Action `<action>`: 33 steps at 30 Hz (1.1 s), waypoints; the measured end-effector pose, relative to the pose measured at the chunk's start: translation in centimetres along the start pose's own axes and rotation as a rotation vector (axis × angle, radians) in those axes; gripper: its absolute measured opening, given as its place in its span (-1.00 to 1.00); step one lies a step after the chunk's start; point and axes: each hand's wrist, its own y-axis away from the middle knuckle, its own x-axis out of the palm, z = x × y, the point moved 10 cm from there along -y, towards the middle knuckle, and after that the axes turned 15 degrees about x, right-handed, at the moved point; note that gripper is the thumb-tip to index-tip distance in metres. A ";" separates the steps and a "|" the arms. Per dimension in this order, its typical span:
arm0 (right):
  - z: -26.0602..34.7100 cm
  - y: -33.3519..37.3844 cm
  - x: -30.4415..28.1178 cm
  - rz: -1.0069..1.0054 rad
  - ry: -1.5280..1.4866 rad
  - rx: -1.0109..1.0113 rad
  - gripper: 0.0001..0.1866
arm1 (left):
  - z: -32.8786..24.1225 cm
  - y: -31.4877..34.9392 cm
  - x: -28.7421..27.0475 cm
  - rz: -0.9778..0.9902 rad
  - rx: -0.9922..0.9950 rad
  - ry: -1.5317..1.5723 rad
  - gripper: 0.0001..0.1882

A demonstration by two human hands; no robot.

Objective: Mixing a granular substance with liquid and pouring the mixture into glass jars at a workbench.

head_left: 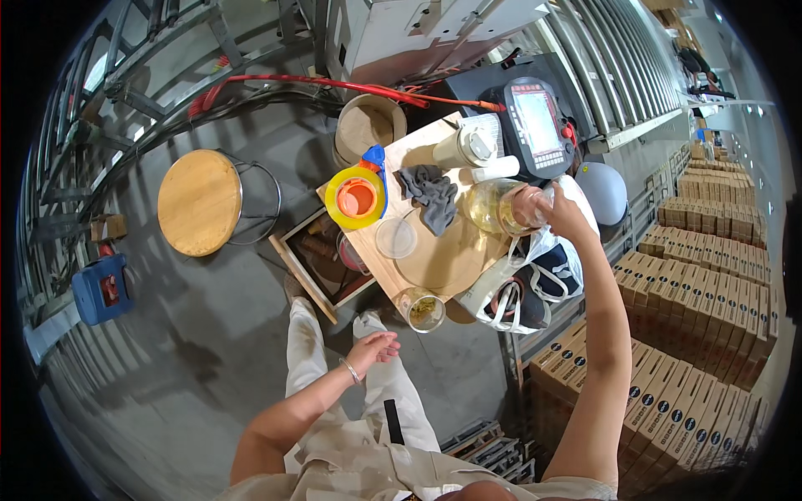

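Note:
My right hand (565, 212) reaches across the right side of a small wooden table (373, 265). It is closed around the narrower end of a clear jug (489, 207) that holds pale yellow liquid and looks tilted over the tabletop. A clear cup (422, 311) with greenish leaves in it stands at the table's near edge. Beside a round wooden board (439, 260) lies a clear round lid (396, 239). My left hand (373, 351) hangs in front of my legs, its fingers loosely stretched and nothing visible in them.
A grey cloth (430, 197), yellow tape roll (337, 200), cream flask (458, 150) and control pendant (539, 125) crowd the table. Below is an open drawer (292, 275); a white tote bag (478, 294) hangs right. A stool (199, 203) stands left, stacked cartons (668, 401) right.

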 end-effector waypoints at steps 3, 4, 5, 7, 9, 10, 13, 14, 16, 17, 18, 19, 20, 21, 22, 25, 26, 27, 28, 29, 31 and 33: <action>3.7 3.1 -2.8 -0.303 0.029 -0.294 -0.14 | -0.7 0.2 -0.4 -0.034 0.002 0.016 -0.67; 6.5 6.9 -5.2 -0.541 0.011 -0.562 -0.13 | -0.6 0.2 -0.5 -0.034 0.002 0.013 -0.67; 6.8 7.0 -5.2 -0.541 0.009 -0.560 -0.13 | -0.7 0.1 -0.5 -0.032 0.010 0.013 -0.66; 6.8 5.6 -3.4 -0.267 0.006 -0.470 -0.10 | -0.8 0.0 -0.3 -0.027 0.019 0.011 -0.66; 5.4 3.5 -3.0 -0.110 0.002 -0.189 -0.10 | -0.7 -0.1 0.3 -0.025 -0.016 0.015 -0.67; 3.2 2.6 -1.8 0.050 -0.004 0.084 -0.10 | -0.6 -0.1 0.2 -0.026 -0.017 0.012 -0.67; 3.7 3.4 -3.3 -0.170 -0.107 -0.035 -0.08 | -0.4 -0.2 0.2 -0.010 -0.006 0.014 -0.67; 3.6 3.6 -3.2 -0.167 -0.104 -0.033 -0.08 | -0.5 -0.3 0.0 -0.014 0.007 0.022 -0.66; 8.1 7.5 -4.8 -0.367 0.022 -0.606 -0.08 | -0.9 -0.3 0.1 -0.017 0.022 0.024 -0.65; 7.4 6.8 -4.0 -0.369 0.052 -0.619 -0.06 | -1.2 -0.2 0.3 -0.019 0.008 0.016 -0.67; 7.0 6.6 -4.1 -0.374 0.046 -0.615 -0.06 | -1.4 -0.1 0.5 -0.020 -0.006 0.009 -0.68; 5.9 5.0 -3.6 -0.253 -0.024 -0.457 -0.06 | -1.4 -0.3 0.5 -0.018 -0.006 0.009 -0.68; 4.7 3.7 -3.0 -0.133 -0.095 -0.298 -0.06 | -1.3 -0.5 0.7 -0.010 -0.007 0.019 -0.67; 4.8 3.3 -3.3 -0.136 -0.096 -0.296 -0.06 | -1.3 -0.6 0.9 -0.002 -0.008 0.026 -0.67; 3.7 2.0 -2.8 -0.071 -0.099 -0.139 -0.07 | -1.3 -0.8 0.8 -0.003 -0.006 0.022 -0.67; 3.9 1.8 -3.2 -0.128 -0.094 -0.137 -0.06 | -2.0 -1.0 1.0 0.014 0.009 -0.015 -0.67; 5.5 3.1 -4.1 -0.249 -0.077 -0.290 -0.05 | -2.5 -0.8 0.9 0.007 0.024 -0.020 -0.67; 7.4 5.3 -4.5 -0.381 0.110 -0.491 0.01 | -3.2 -0.6 0.8 -0.005 0.041 -0.027 -0.67; 7.8 5.3 -4.0 -0.392 0.083 -0.516 0.01 | -3.5 -0.4 0.3 -0.035 0.059 -0.040 -0.67; 8.2 5.3 -3.8 -0.462 0.071 -0.622 0.04 | -3.7 -0.5 0.4 -0.019 0.081 -0.047 -0.67; 7.5 3.9 -3.1 -0.370 -0.010 -0.553 0.07 | -4.3 -1.0 1.3 0.020 0.115 -0.078 -0.66; 5.2 3.0 -3.4 -0.144 -0.058 -0.228 0.06 | -4.9 -1.9 2.5 0.047 0.136 -0.108 -0.65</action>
